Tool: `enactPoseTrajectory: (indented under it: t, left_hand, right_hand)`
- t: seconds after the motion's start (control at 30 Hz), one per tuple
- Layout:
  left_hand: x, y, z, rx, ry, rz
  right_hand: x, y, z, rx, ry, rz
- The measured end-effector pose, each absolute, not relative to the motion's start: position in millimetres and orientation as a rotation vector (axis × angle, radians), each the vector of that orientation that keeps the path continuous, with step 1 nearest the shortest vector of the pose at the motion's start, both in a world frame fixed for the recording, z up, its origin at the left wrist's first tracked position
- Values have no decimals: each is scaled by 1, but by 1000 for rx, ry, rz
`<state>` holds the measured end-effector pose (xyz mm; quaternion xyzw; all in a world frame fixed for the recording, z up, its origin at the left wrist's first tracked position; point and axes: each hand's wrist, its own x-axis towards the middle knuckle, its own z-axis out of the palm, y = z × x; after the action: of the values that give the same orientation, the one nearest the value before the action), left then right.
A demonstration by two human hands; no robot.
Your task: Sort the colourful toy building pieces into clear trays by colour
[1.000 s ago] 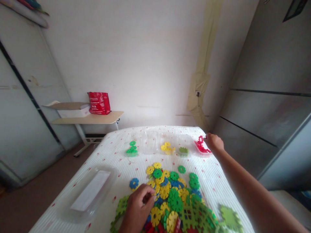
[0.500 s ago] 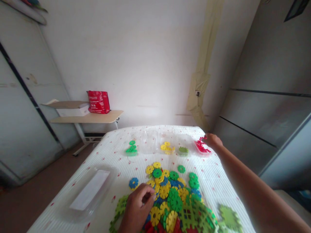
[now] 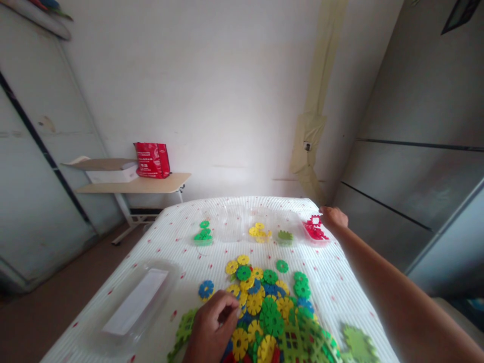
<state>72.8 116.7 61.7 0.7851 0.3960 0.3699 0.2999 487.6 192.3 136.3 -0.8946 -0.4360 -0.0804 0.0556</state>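
The left hand [image 3: 216, 322] and right hand [image 3: 335, 217] are apart, grips unclear, and a nudge from the latter could tip the top red piece [image 3: 311, 221] from its box [image 3: 319, 242].

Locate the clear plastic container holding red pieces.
In the head view, the clear plastic container stands at far right on the patterned white tablecloth, beside the right hand.
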Motion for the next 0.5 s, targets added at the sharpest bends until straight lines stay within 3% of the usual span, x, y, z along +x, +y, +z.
enactPoseTrajectory:
  t: [0.5]
  left_hand:
    - [71,118,56,2120,1041,954]
  right_hand:
    - [494,203,114,-2674,-1520,-325]
